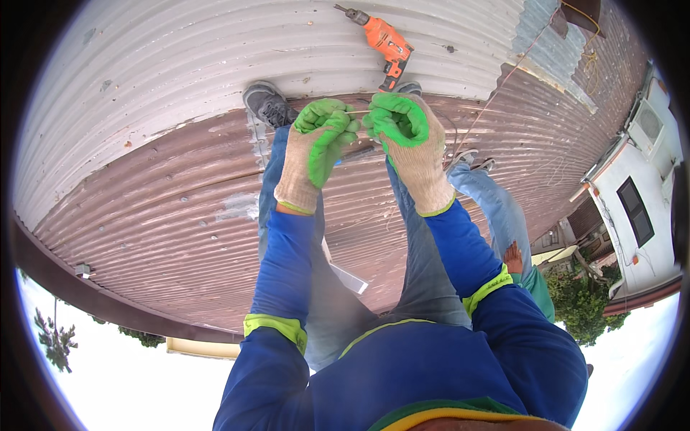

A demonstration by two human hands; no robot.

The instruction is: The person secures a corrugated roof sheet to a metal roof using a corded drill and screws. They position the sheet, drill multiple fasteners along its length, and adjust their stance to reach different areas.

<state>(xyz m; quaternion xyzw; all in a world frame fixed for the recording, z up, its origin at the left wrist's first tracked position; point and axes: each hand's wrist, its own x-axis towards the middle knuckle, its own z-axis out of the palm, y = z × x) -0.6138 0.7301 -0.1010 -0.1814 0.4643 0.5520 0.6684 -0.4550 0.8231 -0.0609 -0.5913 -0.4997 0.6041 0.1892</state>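
My left hand [315,147] and my right hand [408,144], in green-coated knit gloves, are raised over my legs with fingers curled. Between their fingertips runs a thin, pale wire or rod [357,112], pinched by both. An orange power drill [388,44] with a bit in its chuck lies on the pale corrugated roof sheet [180,57] beyond my hands. Under my hands, partly hidden, is a dark object with a blue part, too obscured to name. My shoes [267,104] rest near the edge between the pale sheet and the brown corrugated roofing [158,237].
A co-worker's jeans-clad leg [492,208] and bare hand [512,255] are close at my right. Cords [480,115] cross the roof on that side. A white building [632,215] with an air-conditioner unit [647,126] and trees [582,309] lie beyond the roof's edge.
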